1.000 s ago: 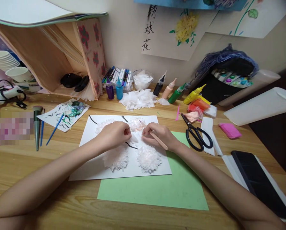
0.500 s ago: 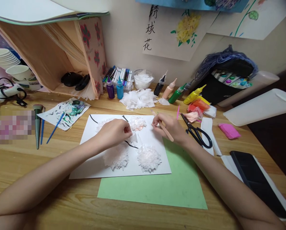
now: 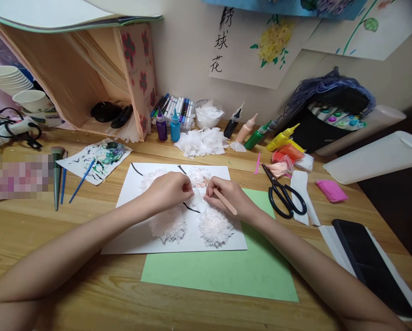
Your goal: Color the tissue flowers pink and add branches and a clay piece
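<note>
A white sheet (image 3: 133, 239) with black painted stems lies on the wooden desk, bearing several fluffy white tissue flowers (image 3: 214, 227). My left hand (image 3: 169, 189) pinches a small piece of white tissue (image 3: 196, 198) over the middle of the sheet. My right hand (image 3: 226, 193) holds a thin wooden stick (image 3: 226, 202) and meets the same tissue piece from the right. The fingertips of both hands nearly touch.
A green sheet (image 3: 223, 273) lies under the white one. Black scissors (image 3: 284, 198) rest to the right, a pile of tissue squares (image 3: 201, 141) and paint bottles (image 3: 257, 135) behind. A paint-smeared paper (image 3: 99, 158) with brushes lies left; a black tablet (image 3: 371, 264) at right.
My right hand, which had swung out to the right with the stick half a second ago, has come back to the tissue piece beside my left hand. The left hand has stayed put.
</note>
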`<state>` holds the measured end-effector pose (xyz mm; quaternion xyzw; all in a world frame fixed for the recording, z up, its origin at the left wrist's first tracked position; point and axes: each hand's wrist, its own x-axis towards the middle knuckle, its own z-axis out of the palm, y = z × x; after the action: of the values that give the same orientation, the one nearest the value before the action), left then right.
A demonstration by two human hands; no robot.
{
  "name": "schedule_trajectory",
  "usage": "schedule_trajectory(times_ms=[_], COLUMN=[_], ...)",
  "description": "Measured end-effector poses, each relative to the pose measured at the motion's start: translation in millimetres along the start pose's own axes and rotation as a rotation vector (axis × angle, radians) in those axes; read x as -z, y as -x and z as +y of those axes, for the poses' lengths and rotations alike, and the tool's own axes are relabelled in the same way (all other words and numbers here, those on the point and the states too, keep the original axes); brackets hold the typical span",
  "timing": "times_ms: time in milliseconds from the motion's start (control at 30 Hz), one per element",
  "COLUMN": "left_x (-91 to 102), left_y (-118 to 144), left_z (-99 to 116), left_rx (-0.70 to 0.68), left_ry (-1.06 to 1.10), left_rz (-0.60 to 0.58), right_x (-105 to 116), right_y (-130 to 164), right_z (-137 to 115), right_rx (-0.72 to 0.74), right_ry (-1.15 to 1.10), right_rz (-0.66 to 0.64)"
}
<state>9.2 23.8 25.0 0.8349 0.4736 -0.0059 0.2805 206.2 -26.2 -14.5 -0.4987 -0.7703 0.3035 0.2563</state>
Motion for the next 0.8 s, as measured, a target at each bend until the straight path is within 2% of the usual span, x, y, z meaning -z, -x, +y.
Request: schedule_trajectory(times_ms=[100,233,333,400,467,533,600,700,800], left_x=[-0.8,-4.4,-8.7,-11.5,-13.8,-15.2,-15.9,-15.9,-15.8], left_y=[-1,-2,-3,-3,-3,-3,-3,-3,-4], left_z=[-1,-2,-1,-1,-1,-1,0,0,-1], left_rx=[-0.003,-0.027,-0.027,-0.016,-0.009,-0.008,0.000,0.013,0.008], left_ry=[0.002,0.010,-0.009,-0.047,-0.088,-0.118,-0.136,-0.157,-0.172], left_rz=[0.012,0.009,0.057,0.126,0.181,0.205,0.215,0.219,0.234], right_x=[15,39,52,53,50,43,35,24,17], right_y=[1,-3,-7,-7,-5,-1,1,0,-4], right_z=[6,20,29,28,21,12,4,-3,-2], right_rx=[-0.019,0.030,-0.008,-0.034,-0.004,0.095,0.213,0.304,0.291], right_ry=[0.040,0.265,0.401,0.392,0.254,0.056,-0.050,0.023,0.128], right_rz=[0.019,0.110,0.213,0.313,0.346,0.244,0.080,-0.102,-0.147])
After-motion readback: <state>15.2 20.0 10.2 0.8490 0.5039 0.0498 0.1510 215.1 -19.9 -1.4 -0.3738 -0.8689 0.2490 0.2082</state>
